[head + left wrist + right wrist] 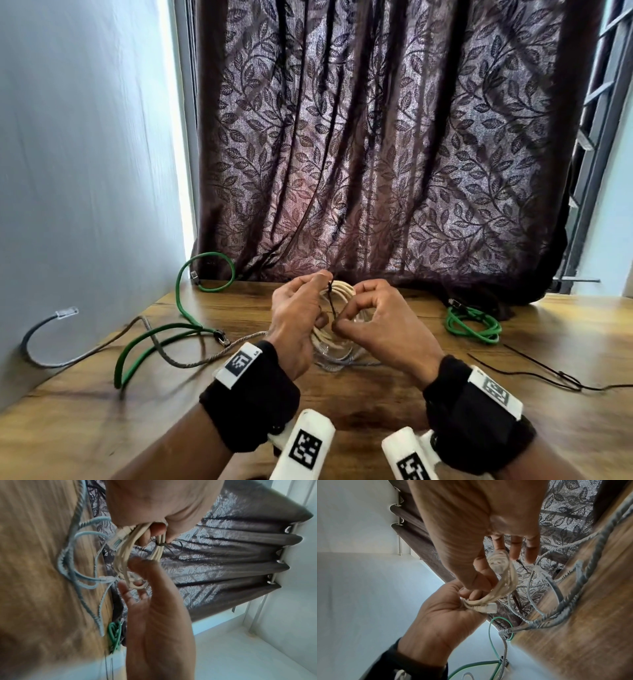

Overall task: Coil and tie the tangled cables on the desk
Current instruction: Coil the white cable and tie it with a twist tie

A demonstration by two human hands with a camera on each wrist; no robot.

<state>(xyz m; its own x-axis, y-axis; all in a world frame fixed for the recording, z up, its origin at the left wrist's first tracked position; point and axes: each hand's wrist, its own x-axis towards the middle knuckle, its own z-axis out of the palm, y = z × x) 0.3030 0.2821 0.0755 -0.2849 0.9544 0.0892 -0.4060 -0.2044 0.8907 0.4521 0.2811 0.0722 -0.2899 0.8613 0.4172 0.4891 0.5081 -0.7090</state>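
Above the wooden desk (370, 397), both hands hold a cream cable coil (343, 287) of several loops. My left hand (305, 305) grips one side of the coil (488, 599), its clear plug (118, 539) sticking out by the palm, and pinches the upper end of a thin black tie (331, 301). The tie (162, 544) is cinched round the loops. My right hand (359, 318) pinches the tie's lower end between thumb and forefinger, its other fingers spread. A grey braided cable (178, 361) runs under the hands.
A loose green cable (150, 342) crosses the grey one at the left. Another green cable (474, 325) lies coiled at the right, with thin black ties (548, 373) in front of it. A dark leaf-patterned curtain (376, 137) hangs behind the desk, and a wall (85, 171) stands at the left.
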